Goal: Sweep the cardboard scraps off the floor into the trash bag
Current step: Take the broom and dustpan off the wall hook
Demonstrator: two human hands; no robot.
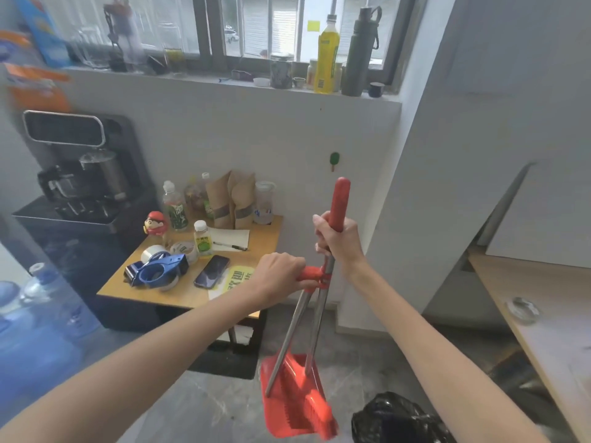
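- The red-handled steel broom [339, 203] is gripped by the right hand [339, 241], the red plastic dustpan [287, 401] by the left hand [281, 276].
- No scraps are seen; sweeping is judged unstarted.
- The black plastic trash bag [393, 420] lies below the right hand.

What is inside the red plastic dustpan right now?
Only the red bristle head of the broom sits inside the red plastic dustpan; no cardboard scraps show. The pan floor beneath the bristles is covered.
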